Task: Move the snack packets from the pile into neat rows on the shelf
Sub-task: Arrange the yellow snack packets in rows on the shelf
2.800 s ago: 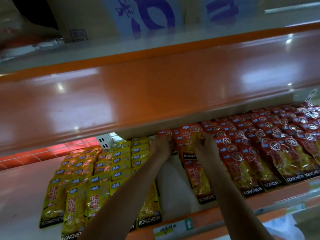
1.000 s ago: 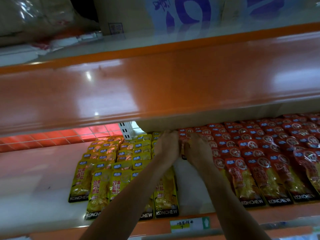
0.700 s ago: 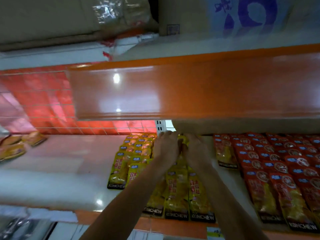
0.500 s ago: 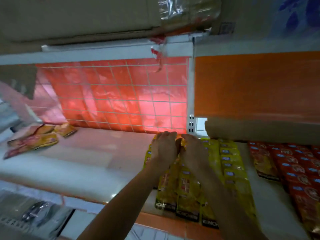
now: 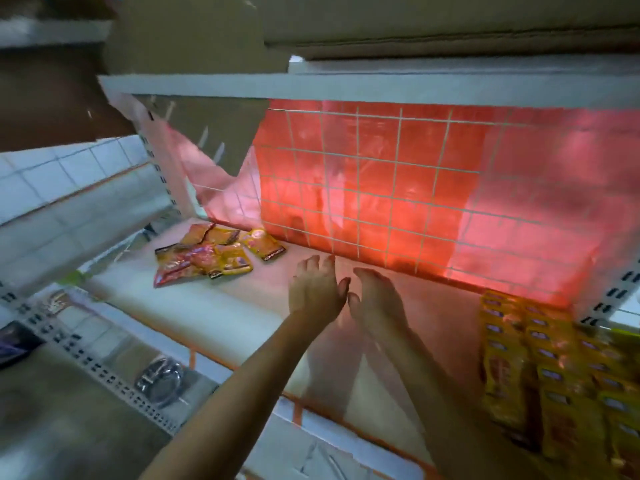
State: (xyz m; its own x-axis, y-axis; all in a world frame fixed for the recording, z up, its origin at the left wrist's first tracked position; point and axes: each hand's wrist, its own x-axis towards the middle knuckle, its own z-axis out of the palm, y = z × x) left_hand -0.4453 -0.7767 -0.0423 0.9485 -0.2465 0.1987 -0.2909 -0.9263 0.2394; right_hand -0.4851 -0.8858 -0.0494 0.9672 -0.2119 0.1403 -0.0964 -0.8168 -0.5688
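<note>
Yellow and red snack packets lie piled at back left of the shelf | yellow rows at right | left hand, right hand loosely spread, side by side between them

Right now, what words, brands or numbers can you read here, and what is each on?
Nothing here reads clearly.
pile: a dark strip of print along one packet's edge, too blurred to read.
yellow rows: small blue labels and red print on each packet, too blurred to read.
</note>
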